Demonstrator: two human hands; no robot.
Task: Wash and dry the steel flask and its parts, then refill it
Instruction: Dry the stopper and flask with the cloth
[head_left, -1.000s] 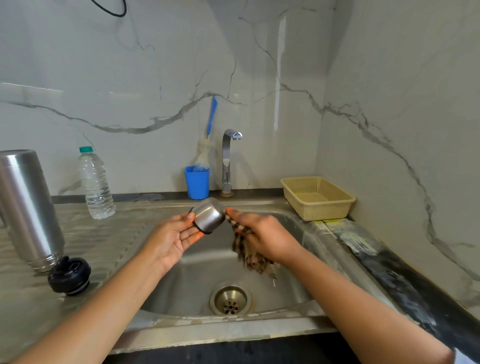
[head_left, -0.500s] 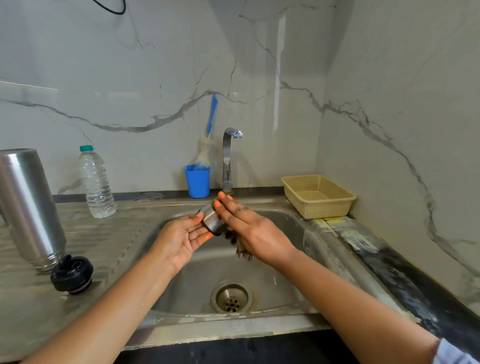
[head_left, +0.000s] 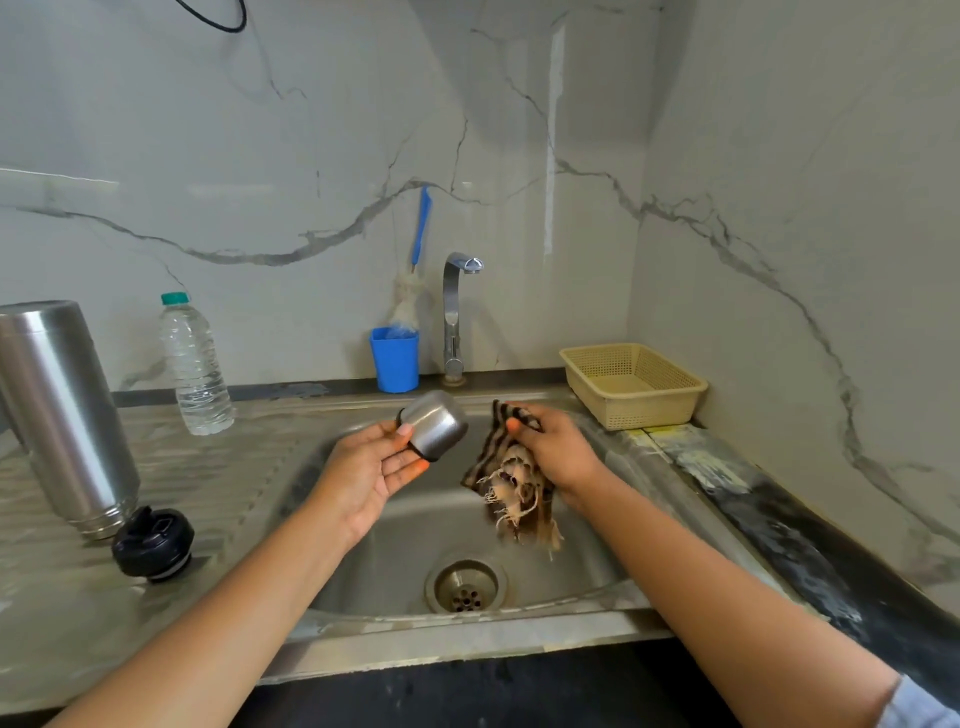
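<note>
Though apart, steel cup (head_left: 435, 423) and cloth (head_left: 494, 451).

White walls (head_left: 260, 130) with grey cracks-like lines meet in a corner. A shiny sink (head_left: 467, 639) sits in a dark counter (head_left: 810, 561).

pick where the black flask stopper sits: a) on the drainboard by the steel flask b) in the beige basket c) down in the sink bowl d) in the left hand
A: the black stopper lies on the drainboard right beside the steel flask, while the left hand holds the steel cup and the right hand holds the cloth.
</note>
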